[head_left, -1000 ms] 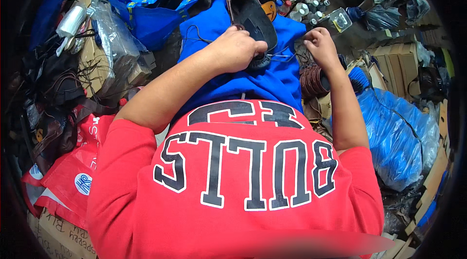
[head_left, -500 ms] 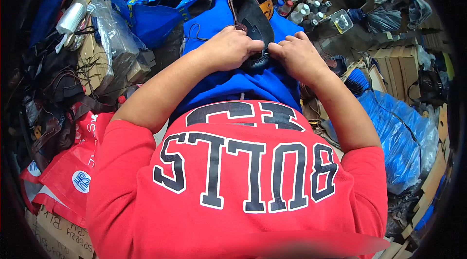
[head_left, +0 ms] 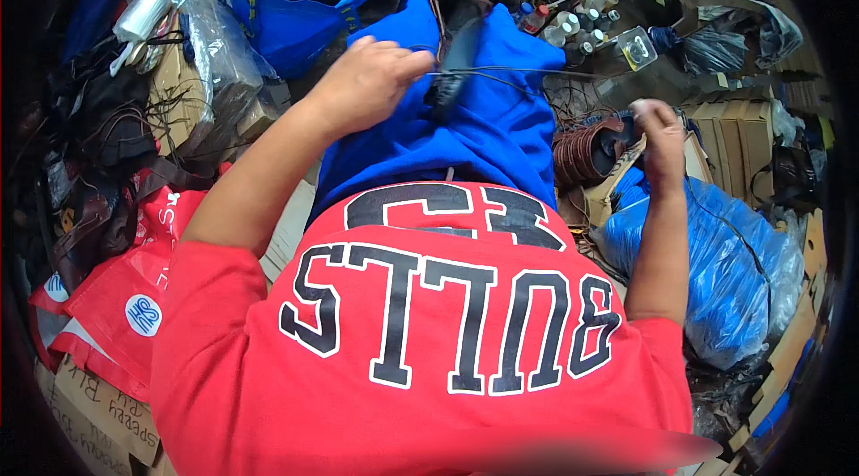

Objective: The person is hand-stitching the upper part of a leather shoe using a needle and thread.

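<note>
A black shoe upper with a brown edge [head_left: 459, 45], smeared by motion, stands tilted between my knees on the blue shorts [head_left: 510, 131]. My left hand [head_left: 380, 78] is closed at the left of the shoe, pinching a dark thread [head_left: 537, 72]. That thread stretches nearly level across the shoe toward the right side. Far out to the right, my right hand [head_left: 662, 138] is raised with curled, blurred fingers closed on the thread's other end, which fades close to the fingertips. Beside that hand lies a stack of brown shoe parts [head_left: 582, 154].
Small bottles with white and red caps [head_left: 573, 15] stand at the far right. A blue plastic bag [head_left: 716, 270] and folded cardboard [head_left: 738, 140] lie to the right. On the left are a blue tote bag [head_left: 291, 24], clear plastic wrap [head_left: 219, 46] and a red bag [head_left: 116, 297].
My hands have parted from the shoe's near end: the left moved left, the right swung far out to the right. The thread is now drawn out across, and the shoe has turned and tilted.
</note>
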